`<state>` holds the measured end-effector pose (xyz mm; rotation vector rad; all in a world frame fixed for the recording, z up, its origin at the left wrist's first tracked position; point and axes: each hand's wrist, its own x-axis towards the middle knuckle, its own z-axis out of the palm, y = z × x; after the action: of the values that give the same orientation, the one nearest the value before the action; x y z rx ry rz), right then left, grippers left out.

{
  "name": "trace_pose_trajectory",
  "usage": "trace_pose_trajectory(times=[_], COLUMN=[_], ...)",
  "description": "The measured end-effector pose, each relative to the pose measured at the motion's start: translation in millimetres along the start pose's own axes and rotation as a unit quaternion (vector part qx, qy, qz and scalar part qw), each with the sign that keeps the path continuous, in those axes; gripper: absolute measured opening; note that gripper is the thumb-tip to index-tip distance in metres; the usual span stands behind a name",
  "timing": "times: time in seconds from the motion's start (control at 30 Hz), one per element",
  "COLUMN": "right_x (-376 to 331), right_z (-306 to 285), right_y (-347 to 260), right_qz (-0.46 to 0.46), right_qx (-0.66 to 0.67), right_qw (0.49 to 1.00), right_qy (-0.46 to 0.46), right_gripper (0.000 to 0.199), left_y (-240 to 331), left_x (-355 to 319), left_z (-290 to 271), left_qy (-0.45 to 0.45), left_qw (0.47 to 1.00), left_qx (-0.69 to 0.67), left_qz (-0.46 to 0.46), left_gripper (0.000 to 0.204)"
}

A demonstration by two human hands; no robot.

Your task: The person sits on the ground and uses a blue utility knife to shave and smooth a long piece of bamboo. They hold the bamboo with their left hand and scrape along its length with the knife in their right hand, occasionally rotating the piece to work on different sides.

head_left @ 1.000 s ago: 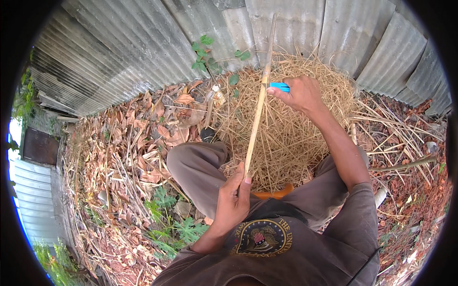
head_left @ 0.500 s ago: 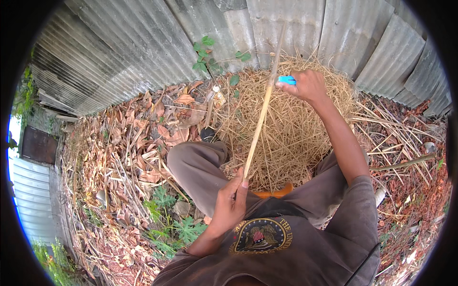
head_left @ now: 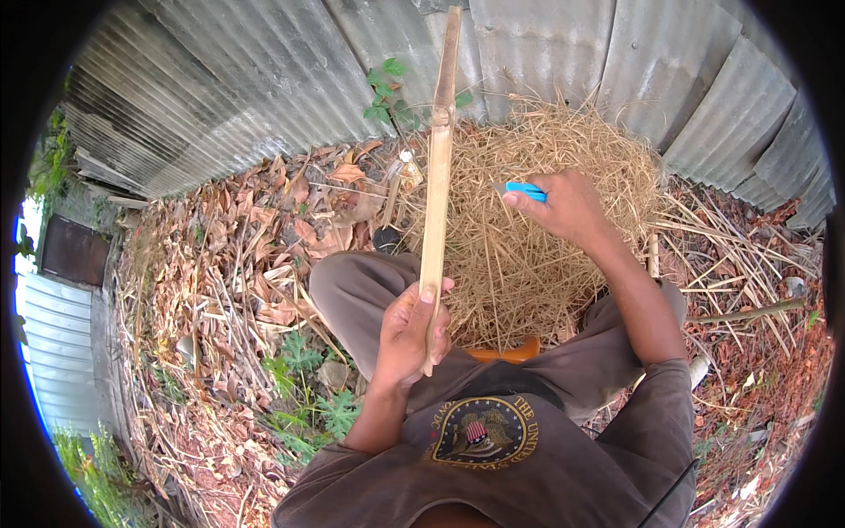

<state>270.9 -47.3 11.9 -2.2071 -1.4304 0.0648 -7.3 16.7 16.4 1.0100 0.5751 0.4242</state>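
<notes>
My left hand (head_left: 410, 333) is wrapped round the lower end of a split bamboo strip (head_left: 436, 198). Pale and flat, the strip points away from me and slightly right, with a brown node and a darker far end near the wall. My right hand (head_left: 568, 207) is closed on a blue-handled cutter knife (head_left: 526, 189); a short bit of its blade shows at the left. The knife is apart from the strip, off to its right, above a heap of straw-coloured shavings (head_left: 528, 255).
Corrugated metal sheets (head_left: 546, 53) stand as a wall beyond the heap. Dry leaves (head_left: 264, 238) cover the ground at left, and a leafy green plant (head_left: 339, 414) grows near my left elbow. Loose thin strips (head_left: 739, 246) lie at right. Something orange (head_left: 510, 352) shows between my legs.
The bamboo strip has swung left and turned its broad face up, with my left hand raised slightly. My right hand and the knife have come away from it and lowered a little.
</notes>
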Motion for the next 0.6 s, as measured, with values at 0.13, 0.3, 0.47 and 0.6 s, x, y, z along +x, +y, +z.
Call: trace_pose_trajectory(times=[0.13, 0.3, 0.47, 0.6], right_x=[-21.2, -24.9, -14.2, -22.8], right_z=[20.2, 25.8, 25.6, 19.1], right_y=[-19.6, -30.7, -21.5, -31.7], right_qz=[-0.173, -0.213, -0.147, -0.167], right_qx=[0.039, 0.073, 0.036, 0.007], right_qw=[0.984, 0.973, 0.985, 0.984], right_qy=[0.002, 0.041, 0.077, 0.055], right_gripper=[0.066, 0.065, 0.069, 0.070], left_y=[-1.3, -0.9, 3.2, 1.8], left_x=[0.2, -1.9, -5.4, -6.3], left_z=[14.8, 15.6, 20.9, 18.0], left_qy=[-0.009, -0.090, -0.099, -0.106], left_qw=[0.999, 0.991, 0.984, 0.984], left_qx=[0.049, -0.083, -0.118, -0.110], left_qz=[0.007, -0.056, -0.092, -0.094], left_gripper=[0.027, 0.029, 0.028, 0.029])
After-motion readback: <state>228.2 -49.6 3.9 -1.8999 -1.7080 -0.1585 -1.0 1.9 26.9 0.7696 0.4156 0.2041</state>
